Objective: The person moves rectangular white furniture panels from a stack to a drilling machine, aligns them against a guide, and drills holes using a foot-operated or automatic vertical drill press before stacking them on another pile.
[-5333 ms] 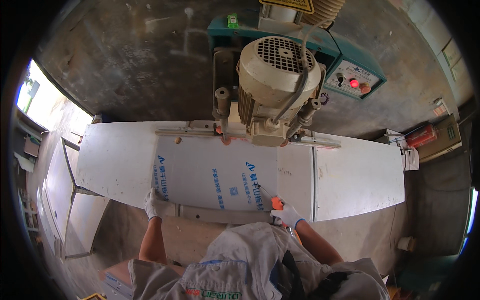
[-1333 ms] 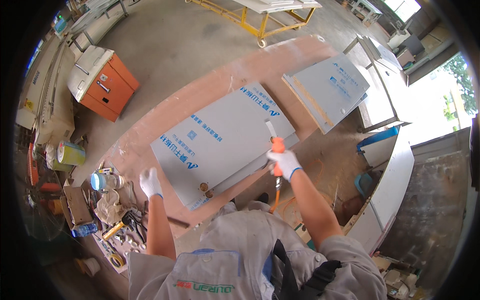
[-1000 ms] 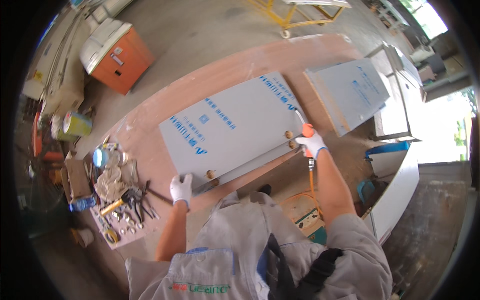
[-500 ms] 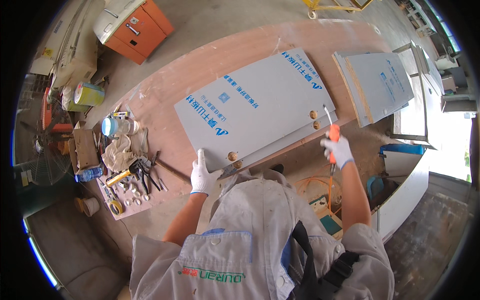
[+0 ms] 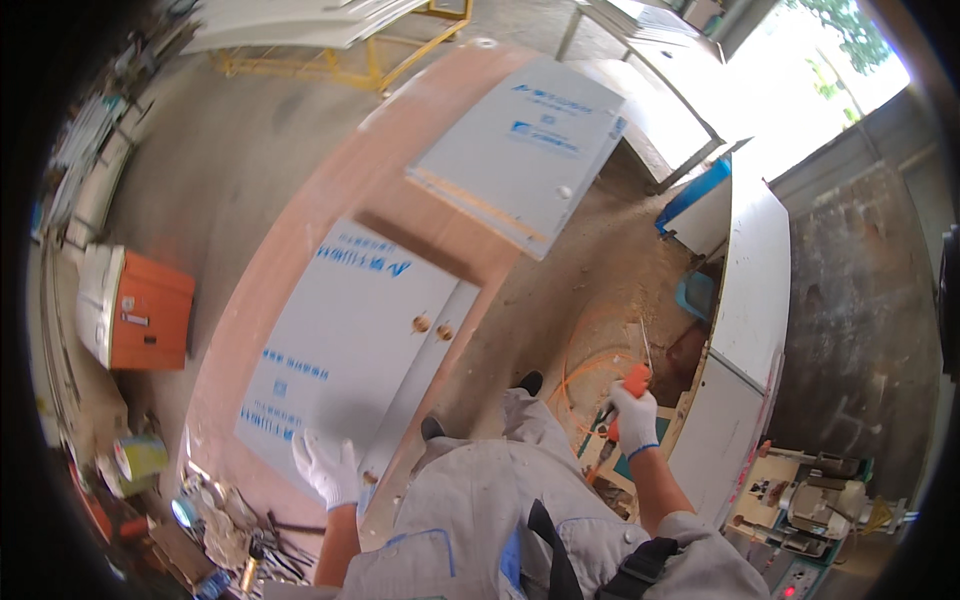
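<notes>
My right hand [image 5: 638,420], in a white glove, is closed around the handle of an orange air blow gun [image 5: 636,379]. Its thin nozzle points up and away, over the floor to the right of the bench. My left hand [image 5: 326,470], also gloved, has its fingers spread at the near end of a grey board [image 5: 345,325] printed in blue. That board lies on top of another grey board [image 5: 432,360], whose right edge sticks out. Round cup holes [image 5: 421,324] show along both right edges, with another pair beside my left hand.
The boards lie on a long reddish-brown bench [image 5: 290,275]; a second grey stack [image 5: 530,140] sits farther along it. Hand tools [image 5: 265,550] crowd its near left end. An orange hose [image 5: 567,380] coils on the floor. A white panelled unit [image 5: 750,290] and a machine [image 5: 820,510] stand right.
My view has swung to the right. The blow gun has moved from the top board's right edge to over the floor beside the bench. My left hand stays at the board's near end.
</notes>
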